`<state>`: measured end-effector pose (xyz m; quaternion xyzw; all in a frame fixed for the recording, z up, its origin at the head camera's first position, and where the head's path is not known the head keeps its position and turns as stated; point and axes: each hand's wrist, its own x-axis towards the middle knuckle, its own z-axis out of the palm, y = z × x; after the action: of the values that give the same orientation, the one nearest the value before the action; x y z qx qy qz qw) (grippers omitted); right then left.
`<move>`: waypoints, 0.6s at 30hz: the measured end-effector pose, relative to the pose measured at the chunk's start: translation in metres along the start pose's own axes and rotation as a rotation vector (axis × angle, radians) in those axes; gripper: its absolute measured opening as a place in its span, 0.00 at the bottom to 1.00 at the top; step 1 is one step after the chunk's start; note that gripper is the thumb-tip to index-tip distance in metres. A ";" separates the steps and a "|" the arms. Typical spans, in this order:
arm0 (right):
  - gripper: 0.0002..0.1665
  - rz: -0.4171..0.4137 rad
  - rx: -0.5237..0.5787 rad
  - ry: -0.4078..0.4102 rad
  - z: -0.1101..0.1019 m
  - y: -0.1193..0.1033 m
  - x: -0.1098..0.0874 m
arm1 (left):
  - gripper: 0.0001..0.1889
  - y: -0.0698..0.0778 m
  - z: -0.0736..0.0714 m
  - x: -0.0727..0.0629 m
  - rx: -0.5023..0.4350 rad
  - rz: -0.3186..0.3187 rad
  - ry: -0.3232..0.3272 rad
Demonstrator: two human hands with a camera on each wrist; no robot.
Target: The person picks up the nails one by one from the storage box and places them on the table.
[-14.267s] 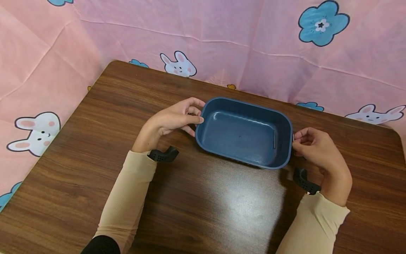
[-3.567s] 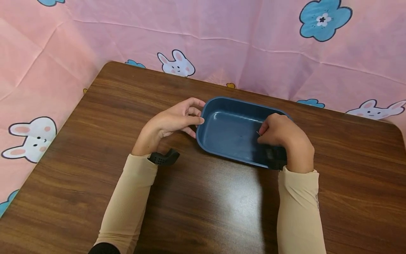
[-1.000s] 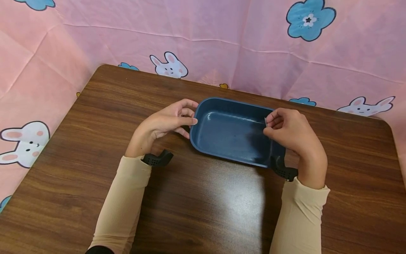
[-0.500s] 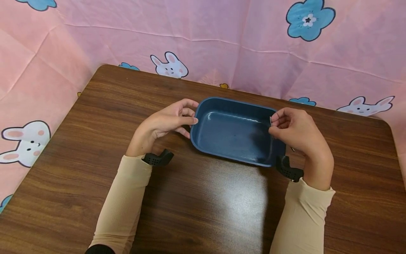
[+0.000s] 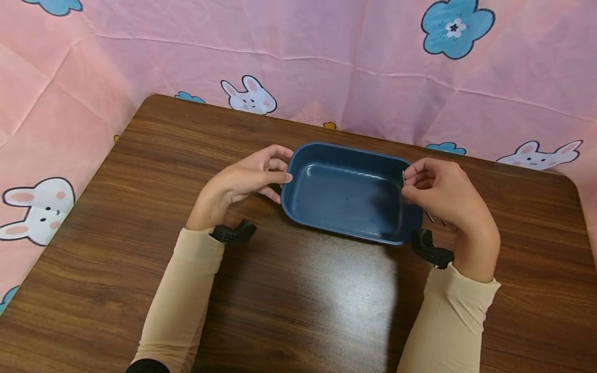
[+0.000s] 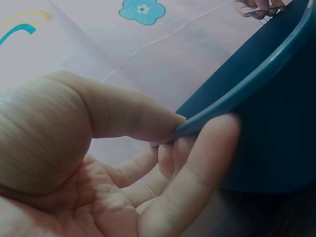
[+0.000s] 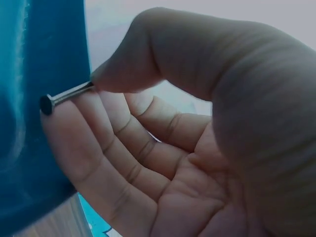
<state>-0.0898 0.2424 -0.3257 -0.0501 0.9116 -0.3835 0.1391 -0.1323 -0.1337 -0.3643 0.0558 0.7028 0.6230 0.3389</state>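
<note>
A dark blue plastic basin (image 5: 347, 199) with rounded corners stands on the table. My left hand (image 5: 249, 178) holds its left end, thumb on the rim and fingers against the outside below it; the left wrist view shows this grip close up. With thumb and fingertips my right hand (image 5: 440, 189) pinches a metal nail (image 7: 71, 93) with a flat round head. That hand is at the basin's right end, its fingertips at rim height, and it covers part of the right rim. Thin metal pieces (image 5: 429, 217), like nails, lie on the table under the right hand, partly hidden.
The wood-grain table (image 5: 298, 290) has rounded far corners. Behind it and at the left hangs a pink cloth (image 5: 308, 67) printed with rabbits and flowers. Black wrist mounts (image 5: 233, 233) sit on both wrists.
Over the last seconds my right hand has moved from above the basin's inside rightward to its right end, still pinching the nail. More metal pieces show beneath it. The left hand has stayed put.
</note>
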 end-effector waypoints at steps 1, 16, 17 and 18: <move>0.14 -0.003 0.015 -0.001 -0.001 0.001 0.000 | 0.29 0.000 0.000 0.000 0.001 0.000 -0.001; 0.14 -0.018 0.117 0.009 -0.005 0.012 -0.001 | 0.29 0.000 -0.001 0.001 0.000 -0.008 0.002; 0.14 -0.016 0.113 0.010 -0.005 0.012 -0.001 | 0.29 0.000 -0.001 0.001 0.001 -0.008 0.002; 0.14 -0.015 0.109 0.010 -0.006 0.012 -0.002 | 0.29 0.000 -0.001 0.001 0.001 -0.010 0.003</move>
<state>-0.0898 0.2553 -0.3304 -0.0473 0.8897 -0.4338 0.1344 -0.1336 -0.1337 -0.3651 0.0518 0.7040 0.6209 0.3409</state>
